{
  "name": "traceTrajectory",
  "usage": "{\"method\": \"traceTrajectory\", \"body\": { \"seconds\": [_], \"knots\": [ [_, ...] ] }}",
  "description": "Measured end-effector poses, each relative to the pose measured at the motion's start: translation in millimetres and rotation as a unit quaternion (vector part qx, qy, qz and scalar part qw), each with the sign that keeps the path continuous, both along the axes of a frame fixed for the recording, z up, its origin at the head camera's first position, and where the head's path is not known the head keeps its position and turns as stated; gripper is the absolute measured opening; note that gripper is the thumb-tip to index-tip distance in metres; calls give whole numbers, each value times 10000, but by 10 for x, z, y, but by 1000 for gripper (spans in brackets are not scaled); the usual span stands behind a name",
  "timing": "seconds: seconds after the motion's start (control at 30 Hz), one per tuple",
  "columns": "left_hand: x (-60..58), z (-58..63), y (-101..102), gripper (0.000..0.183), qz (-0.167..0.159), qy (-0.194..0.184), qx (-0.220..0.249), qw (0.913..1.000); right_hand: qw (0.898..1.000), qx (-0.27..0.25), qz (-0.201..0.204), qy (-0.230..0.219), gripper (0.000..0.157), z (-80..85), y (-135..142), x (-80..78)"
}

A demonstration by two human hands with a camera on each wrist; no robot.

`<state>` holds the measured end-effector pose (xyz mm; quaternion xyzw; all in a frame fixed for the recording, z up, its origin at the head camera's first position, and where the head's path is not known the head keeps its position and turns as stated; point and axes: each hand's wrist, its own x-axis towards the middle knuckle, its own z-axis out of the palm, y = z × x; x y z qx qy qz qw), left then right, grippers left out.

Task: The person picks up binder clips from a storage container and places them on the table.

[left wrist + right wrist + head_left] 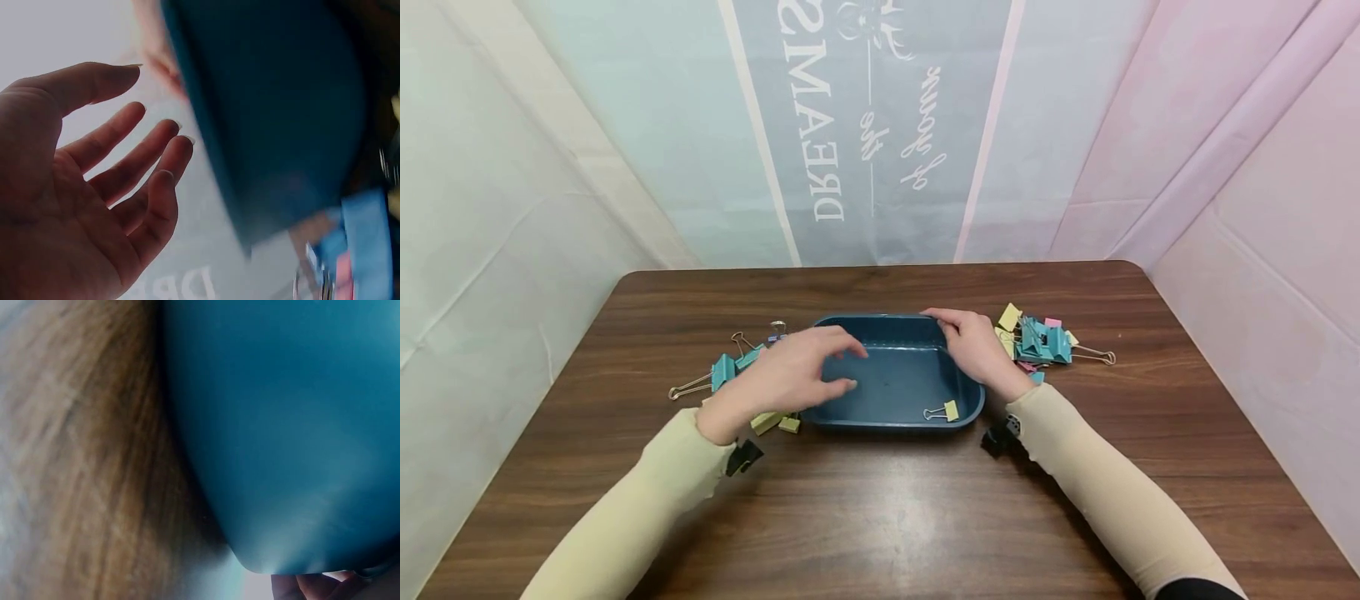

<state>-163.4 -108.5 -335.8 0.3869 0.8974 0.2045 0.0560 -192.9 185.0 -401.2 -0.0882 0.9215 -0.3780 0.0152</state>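
Observation:
A dark blue rectangular tray (887,421) stands on the table. Inside it, near the front right corner, lies one small yellow binder clip (951,410). My right hand (977,346) grips the tray's rim at the far right corner; part of its fingers (312,584) shows past the tray's outer wall in the right wrist view. Over the tray's left side hovers my left hand (793,367), fingers spread and loosely bent, thumb apart, holding nothing. In the left wrist view its palm (69,206) is bare, with the tray (275,112) beyond the fingertips.
Left of the tray, partly behind my left hand, lie blue binder clips (724,371) and yellow ones (767,422). A heap of blue binder clips (1043,342) with yellow and pink ones lies to the right. A printed cloth (880,125) hangs behind the wooden table (880,517).

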Motion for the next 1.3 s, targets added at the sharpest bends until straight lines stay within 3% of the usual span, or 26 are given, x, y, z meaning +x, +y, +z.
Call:
{"method": "traceTrajectory", "body": {
  "seconds": [0.23, 0.47, 0.67, 0.77, 0.97, 1.07, 1.3],
  "knots": [
    [53, -164, 456, 42, -444, -252, -438, 9977, 9999, 22, 95, -26, 35, 18, -7, 11],
    [3, -365, 901, 43, -733, -740, -909, 9904, 9999, -34, 145, 4, 35, 10, -14, 21],
    [-17, -419, 1179, 37, -909, -696, -1264, 9853, 9999, -41, 165, -33, 36, 21, -4, -1],
    [-16, -423, 1241, 35, -1174, -608, -1350, 9820, 9998, -19, 192, -32, 36, 20, -3, -3],
    [-47, -449, 1287, 17, -1465, -875, -1262, 9772, 9998, -2, 219, -18, 36, 26, -1, 5],
    [-66, -458, 1287, 9, -1517, -1107, -1070, 9764, 9998, 8, 182, 17, 36, 29, -1, 7],
    [-77, -446, 1287, 14, -1407, -1474, -997, 9739, 9998, 57, 157, 70, 35, 19, -1, -6]
  ]
}}
